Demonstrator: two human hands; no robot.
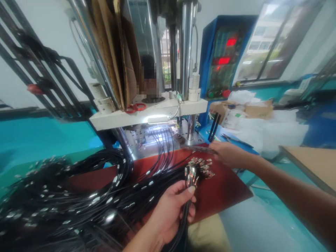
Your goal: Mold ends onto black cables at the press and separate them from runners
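My left hand is closed around a bundle of black cables, their bare metal connector ends pointing up past the thumb. Farther right, my right hand has its fingers closed on one end of a thin grey strip, blurred, that reaches left toward the machine bed. Between the hands, more cable ends lie on the reddish-brown board. Several thin cables run from the lit metal mould in the press down to the board.
Large coils of black cable cover the left side. Above the mould sits the white press plate, with red-handled scissors on top. A blue control box with red displays stands behind. Pliers lie on a blue surface at right.
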